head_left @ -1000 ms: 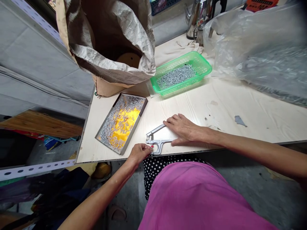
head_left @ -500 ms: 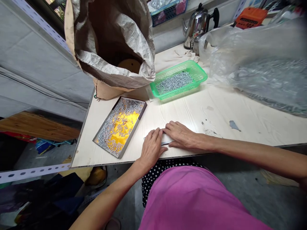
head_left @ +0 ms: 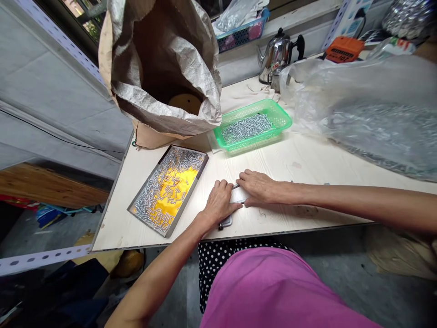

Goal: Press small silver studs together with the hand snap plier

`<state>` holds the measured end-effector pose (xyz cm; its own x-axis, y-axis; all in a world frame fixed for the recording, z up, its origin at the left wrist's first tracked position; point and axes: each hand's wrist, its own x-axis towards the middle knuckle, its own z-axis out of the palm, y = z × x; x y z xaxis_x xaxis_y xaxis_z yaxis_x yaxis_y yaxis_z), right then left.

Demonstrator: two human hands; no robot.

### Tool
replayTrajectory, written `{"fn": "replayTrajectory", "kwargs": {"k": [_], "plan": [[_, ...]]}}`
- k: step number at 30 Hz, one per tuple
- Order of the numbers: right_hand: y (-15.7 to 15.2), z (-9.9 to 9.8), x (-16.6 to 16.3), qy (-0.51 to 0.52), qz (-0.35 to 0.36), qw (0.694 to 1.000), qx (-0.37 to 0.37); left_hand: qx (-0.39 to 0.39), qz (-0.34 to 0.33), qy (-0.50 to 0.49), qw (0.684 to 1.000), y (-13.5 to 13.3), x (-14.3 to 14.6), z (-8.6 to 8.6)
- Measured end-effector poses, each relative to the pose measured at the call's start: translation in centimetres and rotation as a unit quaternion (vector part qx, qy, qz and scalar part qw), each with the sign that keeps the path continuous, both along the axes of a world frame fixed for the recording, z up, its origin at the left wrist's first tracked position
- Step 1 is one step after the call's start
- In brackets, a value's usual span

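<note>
A flat, light grey metal piece with dark edges (head_left: pixel 238 195) lies on the table near its front edge. My left hand (head_left: pixel 221 200) is closed over its left part, with the fingers on the far side and the thumb on the near side. My right hand (head_left: pixel 256 187) grips the other end in the same way. Much of the piece is hidden under my fingers. Below my left palm a rounded metal end with a small dark knob (head_left: pixel 225 223) sticks out; whether it belongs to the same piece I cannot tell.
Left of my hands lies a shallow tray (head_left: pixel 184 200) of small metal pins on a yellow bottom. Behind stand a green basket (head_left: pixel 283 123) of similar pins and a large open sack (head_left: pixel 164 120). A plastic bag (head_left: pixel 375 109), a kettle (head_left: pixel 277 54) and an orange device (head_left: pixel 344 49) are farther right.
My view has shifted a little. Both hands stay on the metal piece, which shows more between them, and the rounded metal end has come into sight below my left hand.
</note>
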<state>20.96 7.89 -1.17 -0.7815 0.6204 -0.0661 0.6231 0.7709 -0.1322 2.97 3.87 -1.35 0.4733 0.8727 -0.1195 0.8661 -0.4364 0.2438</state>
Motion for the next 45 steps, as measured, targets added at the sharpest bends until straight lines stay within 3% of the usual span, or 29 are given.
{"fn": "replayTrajectory", "kwargs": {"k": [9,14,19,22,25,32,34,37,41,43,45], "plan": [[1.8,0.0,-0.6,-0.034,0.039,0.998,-0.046,-0.021,0.007,-0.076,0.997,1.6,-0.1,-1.3],[2.1,-0.6,-0.4,-0.009,0.046,0.999,-0.027,-0.003,0.017,-0.063,0.998,1.3,0.1,-0.9],[3.1,-0.5,0.7,0.016,0.040,0.999,-0.008,0.085,0.079,-0.045,0.992,-2.1,1.2,-1.7],[3.8,-0.9,1.5,0.051,0.073,0.995,-0.043,0.103,0.066,-0.076,0.990,-5.0,2.2,-2.9],[4.7,-1.4,1.6,0.075,0.046,0.995,-0.050,0.088,0.052,-0.100,0.990,-6.9,3.0,-3.5],[5.1,-0.1,-2.4,0.032,-0.051,0.997,0.045,0.057,0.061,-0.141,0.986,-6.9,3.1,-3.0],[3.6,0.7,-4.8,0.041,0.011,0.998,0.045,0.065,0.060,-0.151,0.985,-7.1,3.2,-3.0],[0.8,1.0,-8.3,0.066,0.184,0.980,0.039,0.080,0.022,-0.179,0.980,-8.7,3.4,-2.2],[-1.0,0.0,-10.4,0.064,0.282,0.956,0.057,0.142,-0.095,-0.225,0.959,-11.6,2.1,1.1],[-1.0,-0.7,-10.2,0.086,0.300,0.948,0.059,0.202,-0.070,-0.234,0.948,-12.1,0.0,2.7],[-0.9,-1.5,-9.8,0.124,0.318,0.938,0.053,0.246,0.026,-0.220,0.944,-11.5,-3.4,3.7]]}}
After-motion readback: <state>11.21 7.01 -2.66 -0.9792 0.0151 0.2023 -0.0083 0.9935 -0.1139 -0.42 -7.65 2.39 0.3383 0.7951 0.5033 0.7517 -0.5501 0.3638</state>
